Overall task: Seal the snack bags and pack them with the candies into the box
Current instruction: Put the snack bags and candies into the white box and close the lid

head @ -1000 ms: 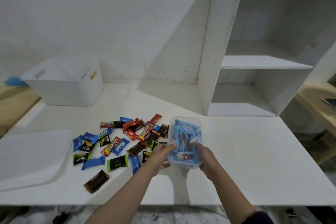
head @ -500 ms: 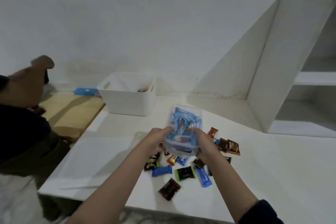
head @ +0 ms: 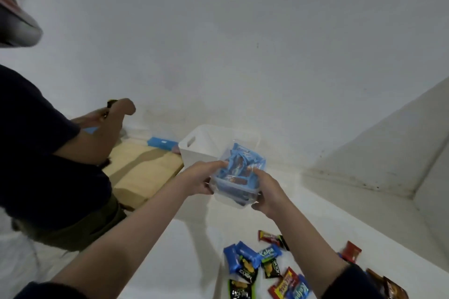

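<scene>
At the far left a second person in a dark shirt (head: 36,143) stands beside a pale wooden board (head: 143,172), with a small blue packet (head: 161,143) lying at its far end. Next comes the left hand (head: 199,178), its fingers curled round the left side of a clear plastic container filled with blue-wrapped snacks (head: 239,173), which is held up in the air above the white bench (head: 184,250). Just behind the container sits the white plastic box with a handle slot (head: 194,150), open-topped. The right hand (head: 268,190) grips the container's right side and underside, thumb on top. Below and to the right, loose candies in blue, green, red and brown wrappers (head: 262,264) lie scattered on the bench.

The step in hand looks like carrying the filled container to the box. The next move likely calls for moving it forward over the rim and lowering it level, both hands holding on until it rests inside; the candies would follow.
</scene>
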